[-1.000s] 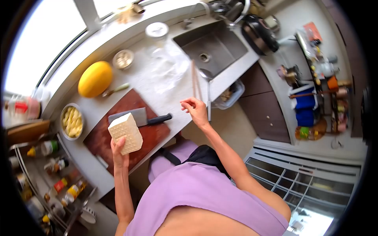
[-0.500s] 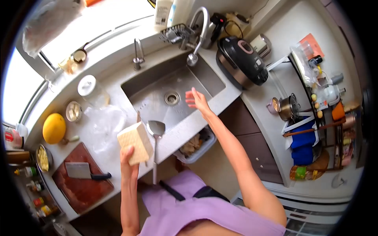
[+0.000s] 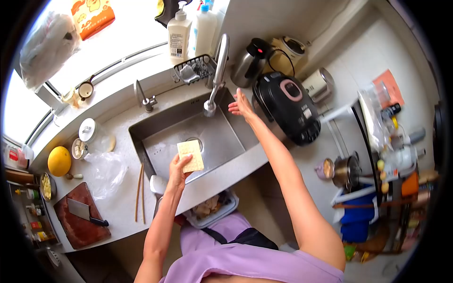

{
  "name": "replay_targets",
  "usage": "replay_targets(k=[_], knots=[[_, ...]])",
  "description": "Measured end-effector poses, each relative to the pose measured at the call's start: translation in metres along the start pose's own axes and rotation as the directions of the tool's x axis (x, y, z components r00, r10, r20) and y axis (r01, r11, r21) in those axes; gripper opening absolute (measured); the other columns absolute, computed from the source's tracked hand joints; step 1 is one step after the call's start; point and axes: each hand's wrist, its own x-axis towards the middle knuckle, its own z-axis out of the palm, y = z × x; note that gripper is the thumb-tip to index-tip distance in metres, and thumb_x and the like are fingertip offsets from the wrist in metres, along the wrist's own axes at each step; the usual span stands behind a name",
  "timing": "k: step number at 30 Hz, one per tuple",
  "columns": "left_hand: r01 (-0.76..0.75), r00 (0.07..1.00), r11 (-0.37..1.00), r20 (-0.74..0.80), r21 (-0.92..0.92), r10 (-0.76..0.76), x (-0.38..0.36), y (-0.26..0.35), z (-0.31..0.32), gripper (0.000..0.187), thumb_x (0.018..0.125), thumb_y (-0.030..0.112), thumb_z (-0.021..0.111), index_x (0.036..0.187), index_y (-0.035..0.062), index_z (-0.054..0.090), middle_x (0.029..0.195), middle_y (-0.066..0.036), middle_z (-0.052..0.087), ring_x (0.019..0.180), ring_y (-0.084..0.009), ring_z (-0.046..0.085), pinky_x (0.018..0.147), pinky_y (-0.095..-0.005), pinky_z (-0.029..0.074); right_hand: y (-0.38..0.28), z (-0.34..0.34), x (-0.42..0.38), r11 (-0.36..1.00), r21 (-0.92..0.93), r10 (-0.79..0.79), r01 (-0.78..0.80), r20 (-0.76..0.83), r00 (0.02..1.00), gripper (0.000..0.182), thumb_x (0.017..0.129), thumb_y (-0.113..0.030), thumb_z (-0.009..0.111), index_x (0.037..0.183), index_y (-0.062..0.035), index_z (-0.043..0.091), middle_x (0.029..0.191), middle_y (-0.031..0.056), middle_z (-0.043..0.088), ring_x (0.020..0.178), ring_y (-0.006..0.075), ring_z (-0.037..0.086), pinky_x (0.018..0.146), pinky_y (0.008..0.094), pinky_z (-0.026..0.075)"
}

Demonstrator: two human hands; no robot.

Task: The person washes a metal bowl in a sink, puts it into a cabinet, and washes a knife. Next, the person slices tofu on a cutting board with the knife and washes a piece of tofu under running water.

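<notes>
My left hand (image 3: 177, 173) is closed around a pale yellow block of tofu (image 3: 190, 154) with a textured face, held over the near side of the steel sink (image 3: 217, 158). The block partly hides the drain. Extended towards the sink's right edge, my right hand (image 3: 242, 105) is empty with its fingers apart. It is to the right of the tap (image 3: 218, 75), not touching it. A spatula (image 3: 157, 185) lies at the sink's front left, partly hidden by my left arm. Beside it is a pair of chopsticks (image 3: 139, 193) on the counter.
A rice cooker (image 3: 292, 111) and a kettle (image 3: 250, 63) stand right of the sink. To the left are a plastic bag (image 3: 106, 174), a glass jar (image 3: 96, 137), a yellow melon (image 3: 59, 161) and a cleaver (image 3: 79, 209) on a cutting board (image 3: 78, 231). A waste bin (image 3: 217, 214) sits below the counter edge.
My left hand has carried the tofu rightward and up, from the counter edge to over the sink. My right hand is now nearer the tap and rice cooker. The view has shifted.
</notes>
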Motion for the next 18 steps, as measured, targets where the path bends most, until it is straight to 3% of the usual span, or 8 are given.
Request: replay_targets(k=[3, 5, 6, 7, 9, 11, 13, 18], knots=[[0.003, 0.998, 1.000, -0.062, 0.016, -0.002, 0.055, -0.025, 0.026, 0.051, 0.077, 0.017, 0.073, 0.123, 0.0056, 0.054, 0.105, -0.008, 0.066, 0.090, -0.0190, 0.068, 0.079, -0.0354, 0.057, -0.025, 0.002, 0.092, 0.996, -0.047, -0.074, 0.075, 0.028, 0.997, 0.081, 0.086, -0.075, 0.034, 0.122, -0.0023, 0.041, 0.078, 0.0184, 0.067, 0.060, 0.0238, 0.067, 0.050, 0.0322, 0.052], [-0.014, 0.992, 0.993, -0.123, 0.116, 0.028, 0.090, -0.036, 0.043, 0.053, 0.076, 0.014, 0.074, 0.124, 0.0066, 0.053, 0.106, -0.008, 0.066, 0.093, -0.0189, 0.067, 0.079, -0.0350, 0.057, -0.045, 0.017, 0.134, 0.984, -0.178, -0.014, 0.004, -0.056, 0.998, 0.077, 0.089, -0.070, 0.035, 0.116, 0.0019, 0.043, 0.070, 0.0180, 0.067, 0.053, 0.0238, 0.066, 0.045, 0.0316, 0.051], [-0.021, 0.993, 0.997, -0.118, 0.073, 0.030, 0.105, -0.041, 0.048, 0.055, 0.075, 0.012, 0.075, 0.125, 0.0071, 0.052, 0.108, -0.007, 0.065, 0.095, -0.0188, 0.066, 0.078, -0.0344, 0.057, -0.046, 0.019, 0.145, 0.978, -0.205, -0.028, 0.039, 0.059, 0.998, 0.075, 0.091, -0.067, 0.034, 0.103, 0.0058, 0.052, 0.064, 0.0160, 0.066, 0.046, 0.0223, 0.063, 0.042, 0.0296, 0.048], [-0.002, 0.987, 0.998, -0.162, 0.063, 0.013, 0.112, -0.047, 0.053, 0.055, 0.075, 0.012, 0.075, 0.125, 0.0071, 0.052, 0.108, -0.007, 0.065, 0.095, -0.0188, 0.066, 0.078, -0.0344, 0.057, -0.039, 0.022, 0.154, 0.977, -0.213, 0.005, 0.015, 0.093, 0.996, 0.075, 0.091, -0.067, 0.034, 0.103, 0.0058, 0.052, 0.064, 0.0160, 0.066, 0.046, 0.0223, 0.063, 0.042, 0.0296, 0.048], [-0.046, 0.981, 0.995, -0.186, 0.084, 0.061, 0.130, -0.053, 0.063, 0.059, 0.074, 0.013, 0.076, 0.126, 0.0059, 0.050, 0.109, -0.007, 0.064, 0.096, -0.0178, 0.065, 0.079, -0.0326, 0.055, -0.028, 0.027, 0.174, 0.954, -0.269, -0.109, 0.134, 0.103, 0.989, 0.063, 0.095, -0.046, 0.036, 0.078, 0.0088, 0.063, 0.059, 0.0175, 0.064, 0.048, 0.0251, 0.065, 0.049, 0.0341, 0.053], [-0.121, 0.965, 0.982, -0.214, 0.144, 0.150, 0.144, -0.065, 0.059, 0.062, 0.073, 0.014, 0.078, 0.126, 0.0044, 0.048, 0.108, -0.007, 0.064, 0.097, -0.0172, 0.064, 0.082, -0.0311, 0.052, -0.023, 0.028, 0.171, 0.967, -0.183, -0.154, 0.176, 0.128, 0.980, 0.058, 0.094, -0.035, 0.036, 0.064, 0.0067, 0.062, 0.054, 0.0176, 0.062, 0.048, 0.0248, 0.065, 0.054, 0.0357, 0.054], [-0.130, 0.960, 0.986, -0.236, 0.101, 0.151, 0.144, -0.064, 0.069, 0.063, 0.073, 0.013, 0.079, 0.126, 0.0027, 0.048, 0.109, -0.007, 0.063, 0.098, -0.0169, 0.062, 0.084, -0.0306, 0.050, -0.019, 0.027, 0.169, 0.940, -0.223, -0.232, 0.259, 0.140, 0.963, 0.048, 0.093, -0.032, 0.034, 0.077, 0.0049, 0.061, 0.057, 0.0170, 0.062, 0.047, 0.0223, 0.063, 0.046, 0.0323, 0.052], [-0.202, 0.938, 0.976, -0.271, 0.084, 0.218, 0.153, -0.074, 0.068, 0.070, 0.072, 0.011, 0.079, 0.131, 0.0025, 0.043, 0.114, -0.007, 0.061, 0.103, -0.0168, 0.061, 0.088, -0.0313, 0.049, -0.017, 0.026, 0.156, 0.919, -0.204, -0.314, 0.337, 0.134, 0.940, 0.048, 0.095, -0.034, 0.031, 0.080, 0.0046, 0.056, 0.058, 0.0150, 0.059, 0.047, 0.0205, 0.060, 0.048, 0.0322, 0.049]])
